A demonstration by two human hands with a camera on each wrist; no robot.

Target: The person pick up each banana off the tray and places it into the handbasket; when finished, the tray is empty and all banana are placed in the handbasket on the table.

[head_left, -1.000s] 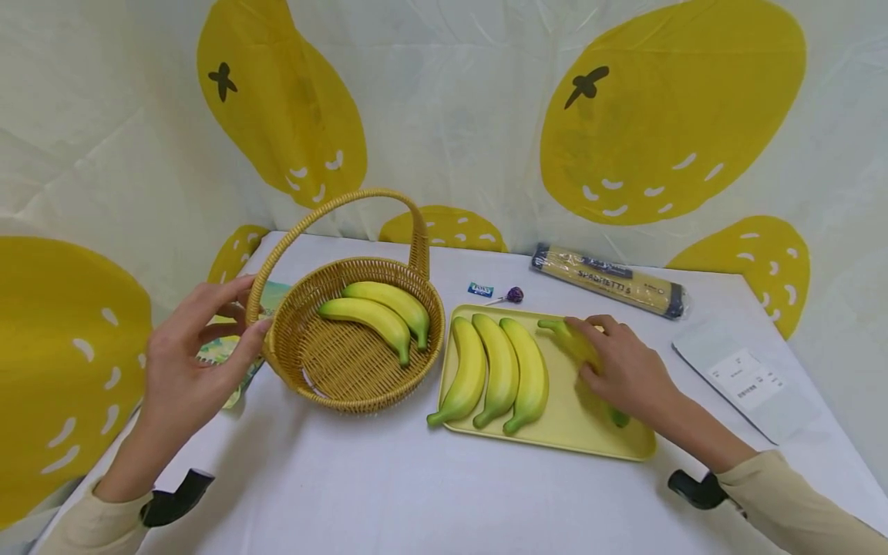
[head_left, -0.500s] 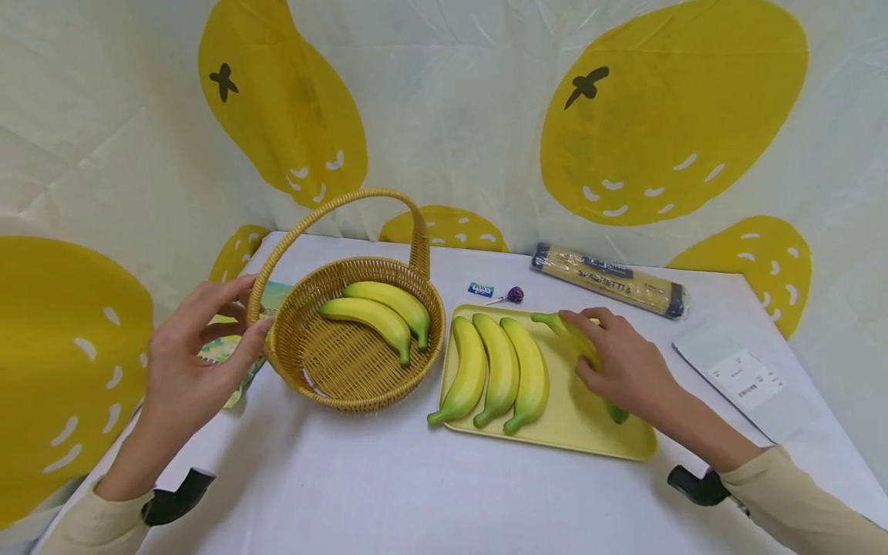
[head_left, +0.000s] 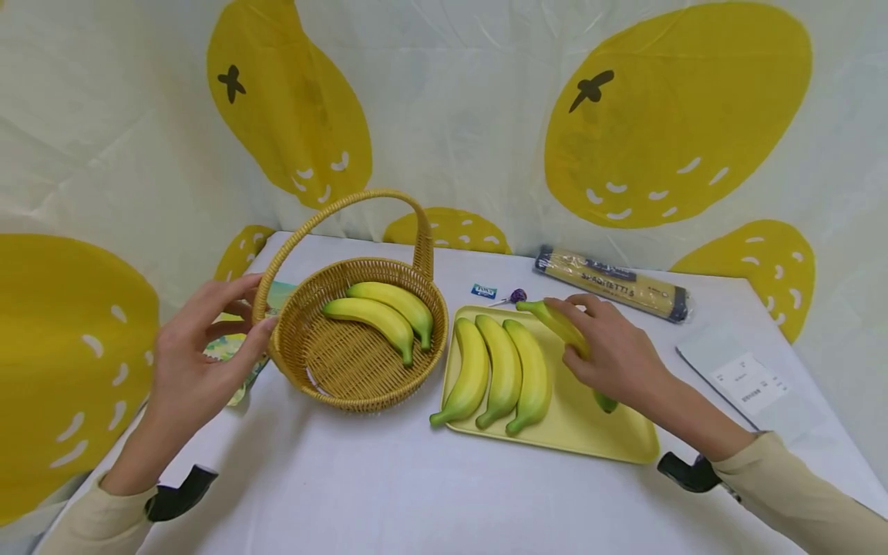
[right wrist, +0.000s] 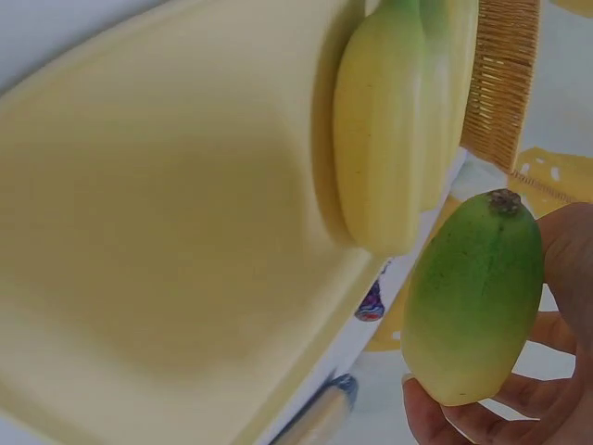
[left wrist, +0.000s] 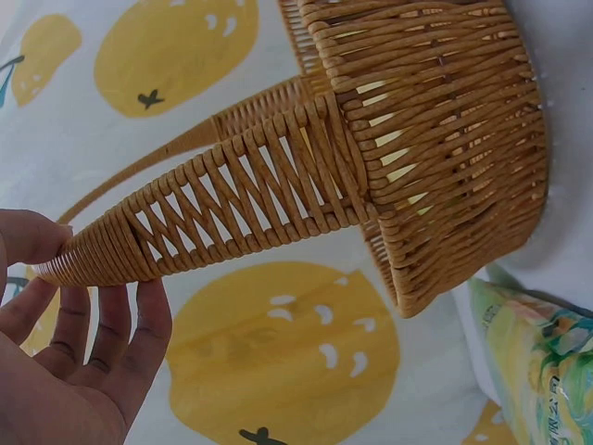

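Observation:
My left hand (head_left: 201, 347) pinches the handle of a wicker basket (head_left: 361, 402) between thumb and fingers; the left wrist view shows the fingertips on the woven handle (left wrist: 102, 246). Two bananas (head_left: 375, 317) lie inside the basket. To its right is a pale yellow tray (head_left: 555, 439) with three bananas (head_left: 499, 370) side by side on its left half. Above the tray's right half, my right hand (head_left: 617, 347) grips another banana (head_left: 562, 327). Its green tip (right wrist: 477, 287) faces the camera in the right wrist view, raised off the tray.
Behind the tray lie a spaghetti pack (head_left: 610, 284), a lollipop (head_left: 517, 295) and a small blue packet (head_left: 483, 290). A grey labelled packet (head_left: 745, 378) is on the right. A colourful green-yellow packet (left wrist: 533, 352) sits left of the basket, partly hidden by my left hand.
My right hand has lifted the banana off the tray and moved it a little up and to the left. The left hand keeps its hold on the basket handle.

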